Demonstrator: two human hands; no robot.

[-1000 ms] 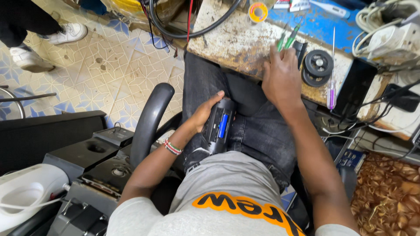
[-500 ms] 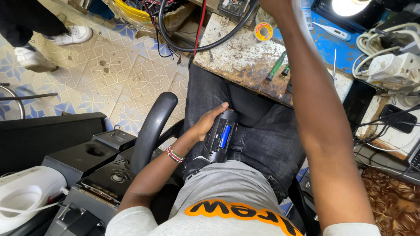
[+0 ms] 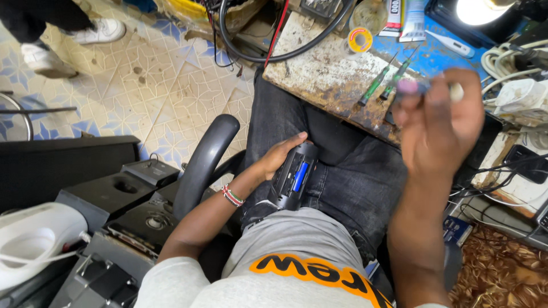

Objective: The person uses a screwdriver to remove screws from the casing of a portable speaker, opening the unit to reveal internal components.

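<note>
My left hand [image 3: 281,158] holds a black cylindrical device [image 3: 294,177] with a blue cell showing in its open side, resting on my lap. My right hand [image 3: 439,122] is raised in front of the workbench, its fingers closed on a small blurred tool with a purple handle [image 3: 409,86]. Two green-handled screwdrivers [image 3: 383,80] lie on the worn bench top [image 3: 319,74] just left of that hand.
A black cable loop [image 3: 274,54], a roll of yellow tape [image 3: 360,40] and tubes of glue [image 3: 402,14] sit on the bench. A lit lamp [image 3: 476,10] and tangled white cords [image 3: 514,68] are at right. Black speakers [image 3: 123,197] and a chair armrest [image 3: 205,162] stand at left; another person's shoes [image 3: 68,40] are on the tiled floor.
My right hand reached far across the bench, then drew back toward me, now holding a small purple-handled tool. My left hand has kept the black device on my lap.
</note>
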